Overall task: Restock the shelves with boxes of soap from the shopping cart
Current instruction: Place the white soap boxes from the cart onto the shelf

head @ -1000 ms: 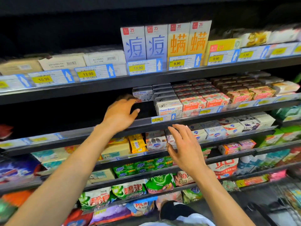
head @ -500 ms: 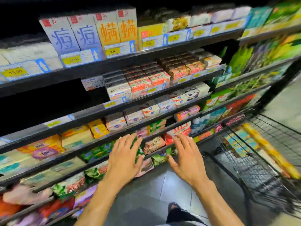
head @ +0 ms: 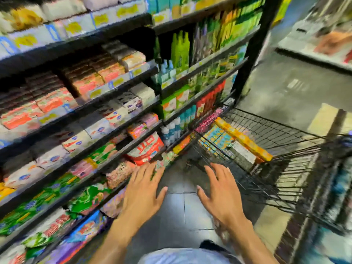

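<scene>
Hovering side by side above the tiled floor [head: 177, 210], both hands are empty. The left hand [head: 142, 189] is flat and palm down, fingers spread apart and pointing forward. Its fingertips are close to the lowest of the shelves [head: 118, 101], which fill the left of the view and are lined with small cartons [head: 114, 113]. The right hand [head: 221, 195] mirrors it, splayed and palm down, thumb angled inward. Its fingertips overlap the near corner of the wire cart [head: 282, 134]; whether they touch the wire cannot be told. Both bare forearms stretch out from the bottom edge, roughly parallel, wrists straight. Neither hand pinches or grips anything.

The boxes [head: 242, 141] lie inside the cart, along the side nearest the shelves and ahead of the right hand. Blur hides their print. A long orange-yellow pack is visible, with blue-patterned ones beside it and a pale one nearer the person.

These look like thin card cartons, so probably light for their size and stiff along the edges, but easy to dent at the corners. Their glossy faces may be a little slippery. The safest hold is likely across the two narrow sides, thumb on one and fingers on the other. For the long pack, a hand at each end should stop it sagging or tipping. The open, spread hands seem well set for that.
</scene>
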A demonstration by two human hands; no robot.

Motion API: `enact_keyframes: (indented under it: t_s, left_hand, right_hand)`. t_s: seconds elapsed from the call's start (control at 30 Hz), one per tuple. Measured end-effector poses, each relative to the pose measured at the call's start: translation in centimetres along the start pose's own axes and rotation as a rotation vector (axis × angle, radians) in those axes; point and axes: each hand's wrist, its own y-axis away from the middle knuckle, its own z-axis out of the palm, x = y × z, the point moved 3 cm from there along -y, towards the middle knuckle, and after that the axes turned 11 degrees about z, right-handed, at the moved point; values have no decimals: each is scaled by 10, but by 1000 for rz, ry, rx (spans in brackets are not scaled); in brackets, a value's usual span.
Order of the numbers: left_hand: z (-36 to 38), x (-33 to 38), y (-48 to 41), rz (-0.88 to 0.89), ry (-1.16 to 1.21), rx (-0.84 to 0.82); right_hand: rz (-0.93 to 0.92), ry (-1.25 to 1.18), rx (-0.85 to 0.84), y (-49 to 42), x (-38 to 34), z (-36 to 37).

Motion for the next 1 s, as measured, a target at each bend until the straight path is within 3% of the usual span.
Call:
enact_keyframes:
  t_s: [0.37,0.83,1.0]
  left_hand:
    - [63,104,-194,239,134,-122]
    - [183,130,-437,682,201,-430]
    - [242,145,-493,740,202,-539]
  right_hand:
    - [350,2,20,-58,173,-26]
    - [801,-19,-85,-172,281,30]
    - [891,-39,-137,-205,324,74]
